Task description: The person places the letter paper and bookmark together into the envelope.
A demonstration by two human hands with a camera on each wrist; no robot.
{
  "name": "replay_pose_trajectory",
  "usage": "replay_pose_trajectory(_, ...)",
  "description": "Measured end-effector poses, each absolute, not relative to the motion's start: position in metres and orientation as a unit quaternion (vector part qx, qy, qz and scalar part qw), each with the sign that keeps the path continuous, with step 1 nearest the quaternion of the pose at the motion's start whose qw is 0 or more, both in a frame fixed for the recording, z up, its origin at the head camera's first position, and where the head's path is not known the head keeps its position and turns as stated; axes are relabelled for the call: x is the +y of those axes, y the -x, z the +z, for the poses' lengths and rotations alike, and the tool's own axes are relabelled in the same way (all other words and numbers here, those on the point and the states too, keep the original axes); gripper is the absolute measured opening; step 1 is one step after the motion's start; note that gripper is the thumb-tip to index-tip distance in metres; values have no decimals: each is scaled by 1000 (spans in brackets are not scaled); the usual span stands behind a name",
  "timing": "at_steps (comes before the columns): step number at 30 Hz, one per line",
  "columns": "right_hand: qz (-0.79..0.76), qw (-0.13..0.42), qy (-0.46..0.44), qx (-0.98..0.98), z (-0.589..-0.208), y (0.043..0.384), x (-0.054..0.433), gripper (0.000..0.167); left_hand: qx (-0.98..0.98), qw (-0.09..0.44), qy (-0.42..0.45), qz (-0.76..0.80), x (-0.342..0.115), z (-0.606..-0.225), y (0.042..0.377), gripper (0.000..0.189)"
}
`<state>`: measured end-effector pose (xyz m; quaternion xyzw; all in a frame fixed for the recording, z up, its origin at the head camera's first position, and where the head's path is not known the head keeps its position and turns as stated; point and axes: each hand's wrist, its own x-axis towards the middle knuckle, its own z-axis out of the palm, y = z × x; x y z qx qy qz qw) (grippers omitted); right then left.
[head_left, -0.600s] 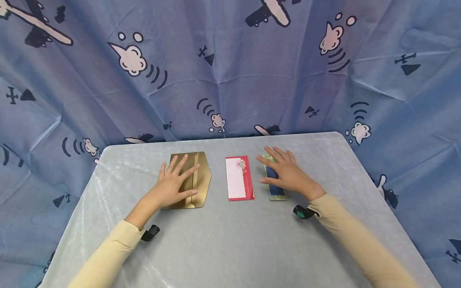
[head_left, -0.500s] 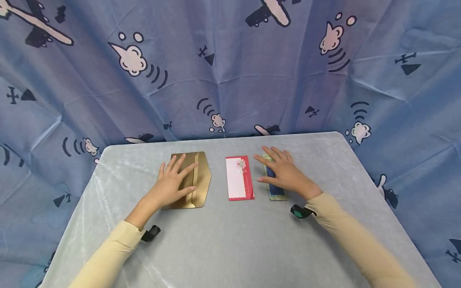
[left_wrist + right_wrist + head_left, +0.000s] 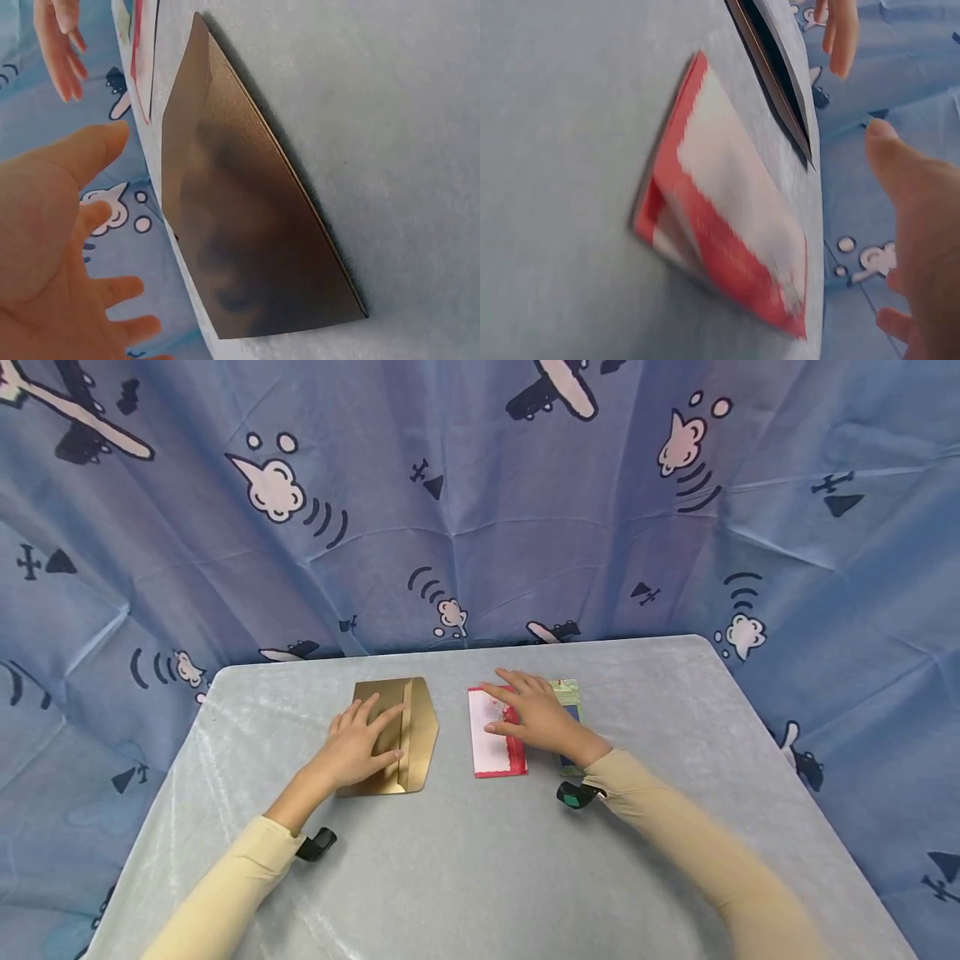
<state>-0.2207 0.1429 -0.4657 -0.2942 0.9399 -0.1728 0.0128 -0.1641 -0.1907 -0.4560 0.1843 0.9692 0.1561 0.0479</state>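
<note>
A gold envelope (image 3: 422, 739) lies at the left with its pointed flap unfolded to the right. My left hand (image 3: 356, 752) is spread over it; in the left wrist view the fingers stand above the shiny envelope (image 3: 255, 240), apart from its surface. A red and white card (image 3: 491, 752) with a flower print lies in the middle. Over its right part hovers my right hand (image 3: 536, 718), fingers extended and holding nothing. The folded card (image 3: 727, 187) gapes slightly along one edge in the right wrist view. A green and blue card (image 3: 567, 692) is partly hidden behind the right hand.
A pale grey cloth covers the table (image 3: 465, 877). Behind it hangs a blue curtain (image 3: 480, 510) with airplane and cloud prints, close to the table's far edge. Each wrist carries a small black camera, such as the right wrist camera (image 3: 577, 794).
My right hand has moved left, from over the green and blue card to over the red and white card. The left hand has barely shifted above the envelope. The cards stay in place.
</note>
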Motion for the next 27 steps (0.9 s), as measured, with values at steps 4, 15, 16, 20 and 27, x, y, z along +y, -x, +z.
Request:
replay_pose_trajectory(4,-182,21,292,939,-471,223,126,72,970,64,-170,163,-189,-459,166,75)
replay_pose_trajectory(15,-179,39,298,937,-482,231,80,74,970,101,-145,165,-183,-469,176,77)
replay_pose_trajectory(16,-182,41,298,936,-483,232,76,74,970,104,-144,164,-183,-469,177,77)
replay_pose_trajectory(20,-188,47,298,935,-490,237,62,74,971,118,-133,157,-180,-471,180,77)
replay_pose_trajectory(27,-176,53,292,939,-498,243,44,75,973,138,-115,142,-178,-476,181,79)
